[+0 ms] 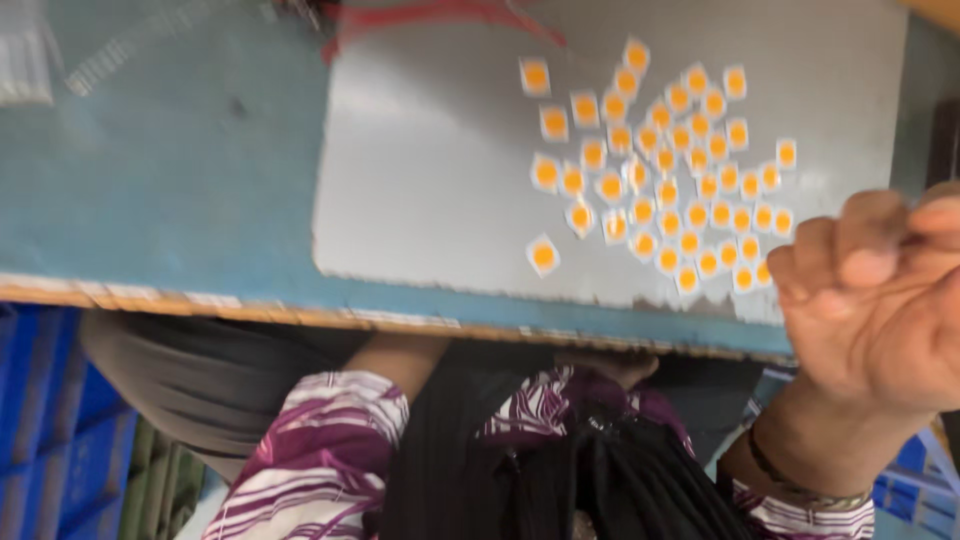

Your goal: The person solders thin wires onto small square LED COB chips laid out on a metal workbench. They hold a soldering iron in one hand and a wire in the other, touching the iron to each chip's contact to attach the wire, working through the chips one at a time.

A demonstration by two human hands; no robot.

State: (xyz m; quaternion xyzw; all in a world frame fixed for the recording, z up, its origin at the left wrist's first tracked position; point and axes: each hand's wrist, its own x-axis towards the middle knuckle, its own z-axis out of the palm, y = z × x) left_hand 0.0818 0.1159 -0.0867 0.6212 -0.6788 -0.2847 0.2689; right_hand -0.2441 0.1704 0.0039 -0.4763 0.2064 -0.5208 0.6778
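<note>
Right hand (pixel 880 310) hovers loosely curled, grasping nothing visible, beside scattered square yellow chips (pixel 665 170) lying flat, corners variously turned.

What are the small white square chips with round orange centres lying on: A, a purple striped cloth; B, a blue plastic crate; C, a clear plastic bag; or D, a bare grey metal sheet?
D: the small white square chips with round orange centres lie scattered on the grey metal sheet on the blue table.

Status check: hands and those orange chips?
Right hand raised at table edge, fingers curled, grip unclear. Left hand out of view. Orange chips scattered loose on grey sheet. Nothing on top of them.
</note>
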